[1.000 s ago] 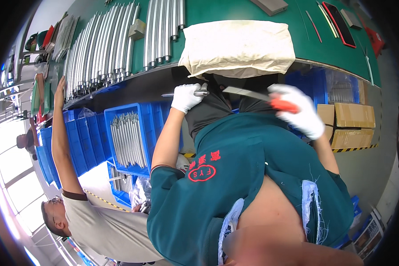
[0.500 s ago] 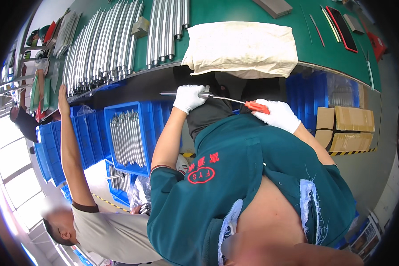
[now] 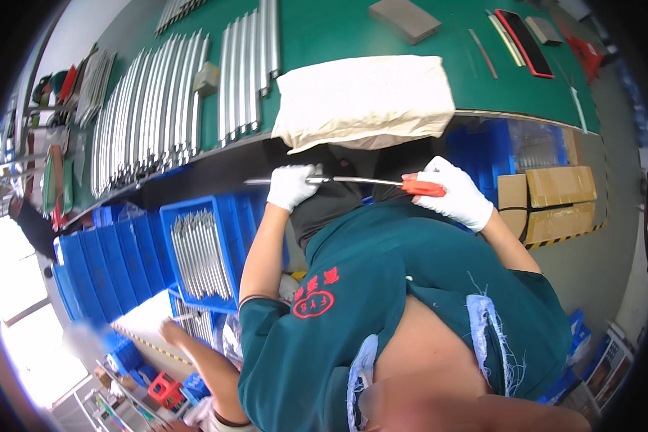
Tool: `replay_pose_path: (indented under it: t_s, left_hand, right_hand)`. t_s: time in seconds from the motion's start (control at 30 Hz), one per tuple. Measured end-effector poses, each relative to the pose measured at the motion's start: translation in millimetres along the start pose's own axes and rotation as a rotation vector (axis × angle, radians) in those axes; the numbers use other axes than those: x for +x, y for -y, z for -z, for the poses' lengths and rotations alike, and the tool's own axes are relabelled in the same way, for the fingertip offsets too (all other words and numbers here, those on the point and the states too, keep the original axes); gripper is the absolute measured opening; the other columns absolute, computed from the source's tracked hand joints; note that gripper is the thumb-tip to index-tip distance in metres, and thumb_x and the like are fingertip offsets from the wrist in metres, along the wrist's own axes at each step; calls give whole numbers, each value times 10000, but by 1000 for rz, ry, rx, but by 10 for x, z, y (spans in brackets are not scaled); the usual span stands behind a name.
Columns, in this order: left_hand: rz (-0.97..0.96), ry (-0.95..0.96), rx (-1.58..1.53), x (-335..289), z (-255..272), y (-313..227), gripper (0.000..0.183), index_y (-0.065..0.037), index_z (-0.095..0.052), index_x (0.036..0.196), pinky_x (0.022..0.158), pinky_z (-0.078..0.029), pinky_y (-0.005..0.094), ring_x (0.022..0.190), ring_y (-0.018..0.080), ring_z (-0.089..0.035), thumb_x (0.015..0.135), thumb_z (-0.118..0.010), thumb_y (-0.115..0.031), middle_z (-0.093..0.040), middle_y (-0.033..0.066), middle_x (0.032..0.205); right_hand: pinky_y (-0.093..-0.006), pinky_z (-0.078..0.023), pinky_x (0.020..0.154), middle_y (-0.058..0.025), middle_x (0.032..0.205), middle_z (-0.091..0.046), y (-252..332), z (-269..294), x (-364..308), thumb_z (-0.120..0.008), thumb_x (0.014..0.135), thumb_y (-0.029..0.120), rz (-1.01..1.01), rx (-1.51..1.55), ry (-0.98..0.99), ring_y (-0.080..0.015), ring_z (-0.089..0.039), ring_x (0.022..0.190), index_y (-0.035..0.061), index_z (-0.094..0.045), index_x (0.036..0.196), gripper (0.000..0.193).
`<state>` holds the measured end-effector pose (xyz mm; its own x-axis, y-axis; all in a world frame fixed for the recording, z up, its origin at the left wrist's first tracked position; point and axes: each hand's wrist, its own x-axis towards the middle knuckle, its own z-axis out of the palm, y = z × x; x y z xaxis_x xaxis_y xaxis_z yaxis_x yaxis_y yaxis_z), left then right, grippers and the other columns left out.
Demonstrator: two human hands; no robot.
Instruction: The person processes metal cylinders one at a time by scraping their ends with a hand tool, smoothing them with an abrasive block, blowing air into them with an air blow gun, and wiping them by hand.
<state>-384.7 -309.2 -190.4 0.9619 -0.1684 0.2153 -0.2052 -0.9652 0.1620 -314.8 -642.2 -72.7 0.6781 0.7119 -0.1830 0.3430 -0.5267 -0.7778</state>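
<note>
Both my hands wear white gloves and are raised in front of my waist, just off the table's near edge. My left hand (image 3: 290, 187) is closed around a slim silver metal rod (image 3: 258, 182) that sticks out to its left. My right hand (image 3: 455, 194) is wrapped round the red handle of a hand tool (image 3: 423, 188) with a long thin metal shank. The shank reaches left to the rod's end beside my left fingers. Whether its tip is inside the rod or only against it, I cannot tell. A cream cloth-covered pad (image 3: 363, 101) lies at the table edge beyond my hands.
Rows of silver rods (image 3: 151, 101) lie on the green table (image 3: 324, 36) with a small block (image 3: 207, 79). A red-edged phone (image 3: 524, 43) lies far right. Blue crates (image 3: 167, 237) with rods stand lower left, cardboard boxes (image 3: 561, 194) right. A co-worker's arm (image 3: 209, 367) shows lower left.
The co-worker's arm has drawn back from the rods on the table to the lower left. The view has shifted a little. My hands keep the rod and the red-handled tool, the handle now more level.
</note>
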Motion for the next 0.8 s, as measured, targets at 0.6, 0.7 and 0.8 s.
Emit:
replay_pose_path:
  t_s: [0.6,0.7,0.8]
  left_hand:
    - [194,-166,-61,-174,286,-175,320,-129,-507,514,432,-433,379,442,287,-539,785,-619,-259,-508,108,474]
    - [349,-207,-171,-327,539,-343,314,-108,-492,506,428,-414,389,447,303,-526,776,-626,-196,-495,117,473]
    - [536,-237,-374,-554,687,-455,301,-90,-473,503,426,-378,393,450,316,-503,746,-649,-113,-479,138,488]
  right_hand:
    - [-316,-447,857,-101,1002,-626,-1329,968,-54,-637,858,197,-91,-42,-1500,-186,-580,924,-25,-556,1093,333]
    - [-306,-462,803,-112,955,-643,-1565,878,-99,-667,836,226,-91,-41,-1473,-175,-593,847,-46,-603,1021,335]
    - [-306,-464,795,-132,962,-646,-1722,823,-158,-670,835,241,-110,-54,-1420,-178,-593,848,-57,-611,988,340]
